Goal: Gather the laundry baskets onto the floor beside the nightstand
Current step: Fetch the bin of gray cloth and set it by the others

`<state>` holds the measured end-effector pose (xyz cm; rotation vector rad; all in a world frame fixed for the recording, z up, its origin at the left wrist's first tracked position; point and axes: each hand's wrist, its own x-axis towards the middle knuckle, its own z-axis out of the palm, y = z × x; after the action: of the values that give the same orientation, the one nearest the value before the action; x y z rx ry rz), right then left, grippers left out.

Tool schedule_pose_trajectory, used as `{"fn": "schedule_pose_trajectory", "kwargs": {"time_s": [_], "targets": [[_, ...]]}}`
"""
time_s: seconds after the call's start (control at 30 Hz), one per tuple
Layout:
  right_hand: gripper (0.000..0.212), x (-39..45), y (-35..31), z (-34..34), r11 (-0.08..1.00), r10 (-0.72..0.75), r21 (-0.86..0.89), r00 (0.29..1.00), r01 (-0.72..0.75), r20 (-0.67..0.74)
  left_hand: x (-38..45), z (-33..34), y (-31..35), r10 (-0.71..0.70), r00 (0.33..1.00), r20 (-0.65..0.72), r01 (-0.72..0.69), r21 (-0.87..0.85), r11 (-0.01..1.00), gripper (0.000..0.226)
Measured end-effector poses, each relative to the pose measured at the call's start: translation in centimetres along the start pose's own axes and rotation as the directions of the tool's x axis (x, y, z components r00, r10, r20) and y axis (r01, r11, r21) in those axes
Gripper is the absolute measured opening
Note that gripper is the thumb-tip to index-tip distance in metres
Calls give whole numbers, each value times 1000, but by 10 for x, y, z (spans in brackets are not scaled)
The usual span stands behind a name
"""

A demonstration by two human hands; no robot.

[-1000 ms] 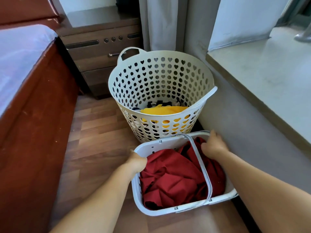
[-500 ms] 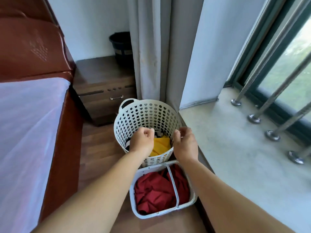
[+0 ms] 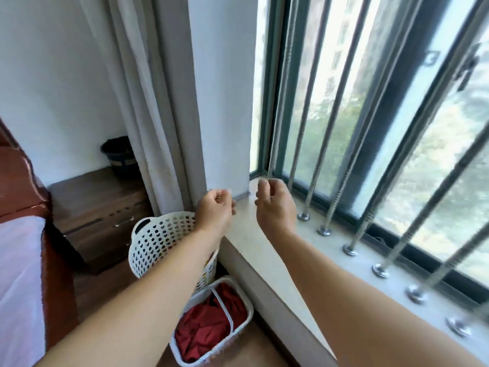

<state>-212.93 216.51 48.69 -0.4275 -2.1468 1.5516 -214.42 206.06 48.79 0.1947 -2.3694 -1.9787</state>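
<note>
Below both loosely curled, empty grips, left hand (image 3: 215,210) and right hand (image 3: 275,207), two baskets touch: round (image 3: 161,239), square (image 3: 211,324). Careless steps could tip either.

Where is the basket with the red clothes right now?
The basket with the red clothes sits on the wood floor low in the head view, against the base of the window ledge, just in front of the round white perforated basket by the nightstand.

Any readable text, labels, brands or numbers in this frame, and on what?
"3": dark mark on the window glass, upper right; possibly a numeral, blurred.
Pale band on the black bin on the nightstand: too blurred to read.
Nothing on either basket.
</note>
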Motion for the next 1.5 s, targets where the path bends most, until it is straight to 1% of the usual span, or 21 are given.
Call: {"fn": "schedule_pose_trajectory", "kwargs": {"time_s": [0.1, 0.17, 0.27, 0.33, 0.4, 0.43, 0.57, 0.6, 0.7, 0.73, 0.8, 0.83, 0.9, 0.93, 0.97, 1.07, 1.13, 1.2, 1.27, 1.3, 1.5], "targets": [[24, -10, -13, -86, 1000, 6, -4, 985, -7, -170, -51, 47, 37, 76, 992, 105, -71, -50, 996, 24], [30, -23, -12, -164, 999, 21, 36, 953, -10, -303, -103, 91, 62, 140, 969, 204, -129, -68, 989, 22], [34, -48, -8, -252, 998, 29, 57, 914, -6, -405, -164, 143, 84, 163, 944, 288, -118, -168, 979, 24], [28, -75, 0, -326, 998, 29, 55, 864, -1, -503, -221, 188, 101, 183, 908, 378, -112, -201, 973, 25], [21, -116, 12, -419, 1000, 18, 22, 808, -6, -588, -299, 244, 115, 208, 843, 496, -100, -235, 967, 21], [21, -128, 14, -441, 1000, 19, 18, 803, -11, -595, -318, 257, 120, 230, 819, 525, -107, -254, 961, 18], [26, -215, 35, -589, 996, 1, -60, 678, -65, -735, -468, 344, 138, 260, 620, 740, -81, -268, 960, 15], [27, -232, 38, -615, 994, -5, -74, 636, -81, -772, -498, 359, 141, 269, 582, 767, -77, -277, 958, 16], [27, -293, 49, -698, 992, -1, -62, 472, -114, -882, -597, 402, 151, 281, 439, 854, -72, -278, 958, 15], [28, -320, 52, -727, 988, 11, -51, 400, -143, -916, -636, 416, 152, 278, 364, 889, -61, -275, 960, 15], [23, -356, 55, -763, 988, 40, -9, 312, -155, -949, -684, 433, 153, 282, 277, 919, -54, -278, 959, 15], [21, -377, 57, -781, 985, 41, -2, 243, -172, -969, -711, 441, 152, 280, 219, 935, -46, -277, 960, 16], [21, -431, 59, -817, 969, 0, -18, 76, -245, -997, -777, 455, 146, 267, 75, 961, -34, -265, 964, 18], [24, -454, 59, -828, 960, -4, -7, 13, -281, -1000, -803, 459, 143, 261, 19, 965, -26, -260, 965, 17], [28, -487, 60, -843, 952, -5, 19, -78, -307, -997, -841, 459, 139, 242, -72, 968, -23, -244, 969, 16], [37, -566, 62, -868, 932, 2, 98, -265, -350, -964, -926, 451, 124, 200, -262, 944, -41, -218, 975, 16], [36, -622, 61, -873, 918, -10, 143, -383, -370, -924, -980, 435, 111, 169, -391, 905, -41, -201, 979, 15], [33, -680, 59, -870, 903, -24, 196, -500, -382, -866, -1033, 413, 93, 125, -507, 853, -75, -188, 979, 16], [33, -734, 58, -863, 892, -38, 241, -595, -382, -803, -1078, 384, 77, 88, -593, 801, -108, -187, 976, 22], [35, -774, 56, -854, 885, -47, 276, -662, -376, -748, -1110, 359, 63, 55, -654, 754, -128, -182, 975, 22], [40, -917, 37, -820, 856, -76, 387, -825, -342, -559, -1227, 271, 20, -30, -809, 587, -179, -198, 964, 17]]}}
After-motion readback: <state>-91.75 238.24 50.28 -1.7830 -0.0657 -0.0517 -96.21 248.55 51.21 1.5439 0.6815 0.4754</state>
